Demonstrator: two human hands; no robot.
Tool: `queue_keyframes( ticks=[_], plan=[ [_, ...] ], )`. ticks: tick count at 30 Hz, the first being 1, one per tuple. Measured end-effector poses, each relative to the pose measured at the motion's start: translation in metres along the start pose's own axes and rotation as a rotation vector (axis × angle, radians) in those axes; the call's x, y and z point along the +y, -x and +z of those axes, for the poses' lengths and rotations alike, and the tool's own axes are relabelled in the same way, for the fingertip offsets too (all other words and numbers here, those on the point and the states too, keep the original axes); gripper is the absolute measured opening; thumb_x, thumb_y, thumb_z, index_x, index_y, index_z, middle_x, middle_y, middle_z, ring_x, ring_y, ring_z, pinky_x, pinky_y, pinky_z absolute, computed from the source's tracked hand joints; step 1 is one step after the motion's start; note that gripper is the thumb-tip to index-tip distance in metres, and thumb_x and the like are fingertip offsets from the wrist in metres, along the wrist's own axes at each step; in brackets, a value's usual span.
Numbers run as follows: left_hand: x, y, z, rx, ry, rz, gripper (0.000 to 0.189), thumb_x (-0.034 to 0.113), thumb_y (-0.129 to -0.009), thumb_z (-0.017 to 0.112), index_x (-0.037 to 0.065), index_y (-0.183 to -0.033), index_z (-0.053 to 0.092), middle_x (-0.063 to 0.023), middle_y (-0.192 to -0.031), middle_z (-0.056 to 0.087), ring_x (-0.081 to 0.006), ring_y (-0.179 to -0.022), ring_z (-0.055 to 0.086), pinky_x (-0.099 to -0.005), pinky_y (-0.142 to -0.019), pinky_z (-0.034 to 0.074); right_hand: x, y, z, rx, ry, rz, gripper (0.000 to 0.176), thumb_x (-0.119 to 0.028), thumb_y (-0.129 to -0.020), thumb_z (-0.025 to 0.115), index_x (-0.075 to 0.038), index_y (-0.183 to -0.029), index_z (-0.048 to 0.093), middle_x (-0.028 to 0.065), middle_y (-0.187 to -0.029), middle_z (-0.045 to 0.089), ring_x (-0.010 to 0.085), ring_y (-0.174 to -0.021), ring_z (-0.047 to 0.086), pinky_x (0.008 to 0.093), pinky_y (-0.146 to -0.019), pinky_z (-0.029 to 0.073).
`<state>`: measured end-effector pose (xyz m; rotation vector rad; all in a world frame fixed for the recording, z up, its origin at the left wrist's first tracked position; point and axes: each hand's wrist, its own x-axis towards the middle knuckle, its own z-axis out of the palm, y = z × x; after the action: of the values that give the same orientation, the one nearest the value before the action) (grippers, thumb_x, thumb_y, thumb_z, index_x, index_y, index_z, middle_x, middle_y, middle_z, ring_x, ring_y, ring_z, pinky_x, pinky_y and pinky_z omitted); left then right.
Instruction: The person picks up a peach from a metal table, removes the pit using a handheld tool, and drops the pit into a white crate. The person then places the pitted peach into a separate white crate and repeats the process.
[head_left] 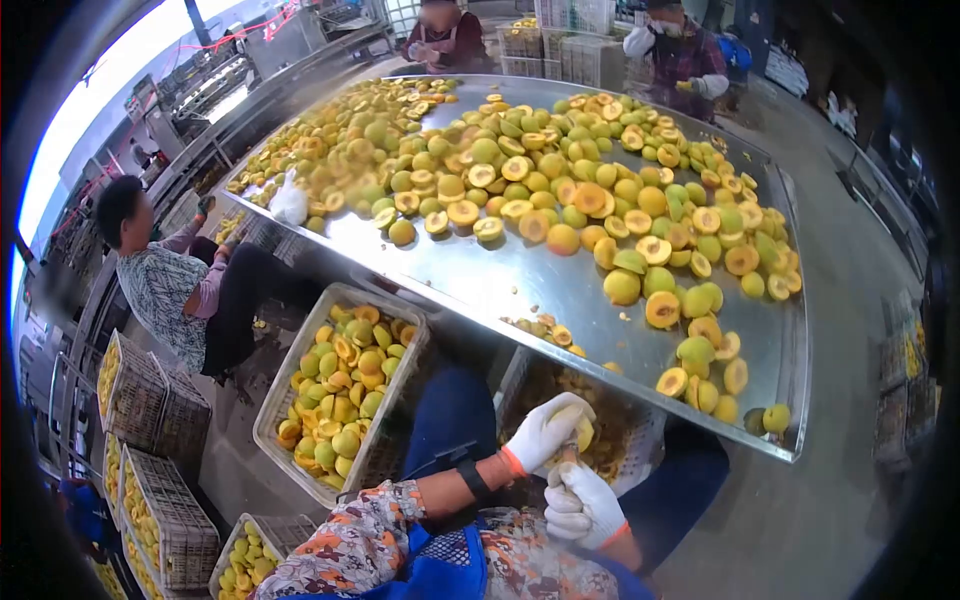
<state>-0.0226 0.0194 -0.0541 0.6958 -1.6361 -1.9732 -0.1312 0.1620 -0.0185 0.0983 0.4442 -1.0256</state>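
Observation:
My left hand [548, 434], in a white glove with an orange cuff, is closed on a yellow peach piece [584, 432]. Just below it, my right hand [586, 508], gloved the same way, forms a fist around a small hand tool [569, 454] whose brownish part sticks up toward the peach. The tool's exact kind is not clear. Both hands are over a crate [640, 458] between my knees, with peach pieces and brownish scraps inside. Ahead, a metal table [460, 285] carries many halved yellow peaches [590, 200].
A crate [268, 425] full of peach halves stands at my left. More stacked crates [172, 515] are farther left. One person [160, 285] sits at the left; two others [445, 40] [690, 60] are behind the table. The table's raised rim [640, 388] runs close ahead of my hands.

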Motion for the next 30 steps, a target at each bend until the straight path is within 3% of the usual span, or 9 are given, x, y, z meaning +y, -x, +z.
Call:
queue_keyframes(
  ticks=[10, 13, 15, 18, 20, 24, 26, 28, 30],
  plan=[
    [-0.002, -0.007, -0.004, -0.089, 0.139, 0.001, 0.035, 0.031, -0.108, 0.044, 0.002, -0.112, 0.063, -0.0063, -0.099, 0.067, -0.0119, -0.092, 0.062, -0.0283, -0.085, 0.05, -0.004, -0.003, 0.002, -0.124, -0.001, 0.006, 0.031, -0.034, -0.111, 0.038, -0.013, -0.105, 0.06, -0.0049, -0.063, 0.038, 0.0058, -0.042, 0.032, 0.0243, -0.041, 0.027],
    [-0.006, -0.007, 0.0, 0.169, -0.064, 0.123, 0.036, 0.033, -0.108, 0.044, 0.002, -0.112, 0.063, -0.0073, -0.096, 0.067, -0.013, -0.089, 0.063, -0.0285, -0.082, 0.051, -0.004, -0.005, 0.003, -0.067, -0.032, -0.018, 0.026, -0.031, -0.11, 0.043, -0.012, -0.105, 0.059, -0.0047, -0.062, 0.038, 0.0057, -0.04, 0.029, 0.0228, -0.039, 0.025],
    [0.003, -0.01, -0.014, -0.107, 0.06, 0.026, 0.038, 0.034, -0.109, 0.042, 0.002, -0.11, 0.062, -0.0086, -0.093, 0.067, -0.0134, -0.084, 0.064, -0.0286, -0.079, 0.052, -0.004, -0.008, 0.0, -0.133, -0.049, 0.018, 0.027, -0.032, -0.11, 0.043, -0.012, -0.105, 0.061, -0.0051, -0.062, 0.039, 0.005, -0.04, 0.029, 0.0225, -0.038, 0.024],
    [0.017, -0.002, -0.015, -0.161, 0.275, 0.052, 0.041, 0.036, -0.109, 0.039, 0.001, -0.109, 0.062, -0.0102, -0.092, 0.068, -0.0137, -0.081, 0.064, -0.0286, -0.077, 0.052, -0.002, -0.009, 0.012, -0.149, -0.008, 0.036, 0.028, -0.032, -0.11, 0.043, -0.012, -0.105, 0.062, -0.0056, -0.06, 0.037, 0.0047, -0.039, 0.029, 0.0223, -0.038, 0.023],
    [0.026, 0.005, -0.006, 0.095, 0.121, 0.164, 0.046, 0.043, -0.109, 0.039, 0.002, -0.108, 0.061, -0.0126, -0.093, 0.068, -0.0154, -0.076, 0.063, -0.0282, -0.069, 0.053, -0.004, -0.013, 0.013, -0.176, -0.059, 0.048, 0.029, -0.033, -0.11, 0.043, -0.011, -0.104, 0.061, -0.0057, -0.059, 0.036, 0.0049, -0.038, 0.027, 0.0235, -0.036, 0.022],
    [0.039, 0.018, 0.005, 0.359, 0.775, 0.036, 0.039, 0.041, -0.108, 0.045, 0.007, -0.106, 0.062, -0.0094, -0.087, 0.069, -0.0155, -0.068, 0.062, -0.0287, -0.058, 0.052, -0.007, -0.018, 0.033, -0.152, 0.234, 0.029, 0.02, -0.028, -0.108, 0.051, -0.012, -0.095, 0.054, -0.0054, -0.059, 0.039, 0.0047, -0.036, 0.029, 0.0245, -0.033, 0.02],
    [0.031, 0.019, -0.031, 0.458, 0.771, 0.093, 0.041, 0.048, -0.106, 0.047, 0.01, -0.108, 0.063, -0.0095, -0.086, 0.07, -0.016, -0.064, 0.063, -0.0288, -0.053, 0.052, -0.005, -0.011, 0.042, -0.117, 0.27, 0.045, 0.019, -0.026, -0.105, 0.055, -0.013, -0.093, 0.051, -0.0062, -0.058, 0.038, 0.0041, -0.037, 0.03, 0.0225, -0.033, 0.021],
    [0.052, 0.023, -0.062, 0.906, 0.612, 0.096, 0.042, 0.049, -0.105, 0.048, 0.009, -0.107, 0.063, -0.0078, -0.081, 0.068, -0.0163, -0.065, 0.064, -0.0277, -0.055, 0.053, -0.001, -0.015, 0.018, -0.044, 0.29, -0.033, 0.019, -0.024, -0.104, 0.055, -0.006, -0.097, 0.053, -0.0029, -0.057, 0.041, 0.0063, -0.034, 0.031, 0.0236, -0.031, 0.024],
    [0.044, 0.038, -0.119, 1.061, 0.384, 0.261, 0.037, 0.044, -0.104, 0.051, 0.01, -0.112, 0.065, -0.0092, -0.099, 0.07, -0.0178, -0.076, 0.066, -0.0277, -0.06, 0.056, -0.011, -0.013, 0.0, 0.052, 0.376, -0.145, 0.019, -0.023, -0.104, 0.055, -0.006, -0.096, 0.052, -0.0028, -0.056, 0.041, 0.0067, -0.034, 0.032, 0.0241, -0.031, 0.024]
  ],
)
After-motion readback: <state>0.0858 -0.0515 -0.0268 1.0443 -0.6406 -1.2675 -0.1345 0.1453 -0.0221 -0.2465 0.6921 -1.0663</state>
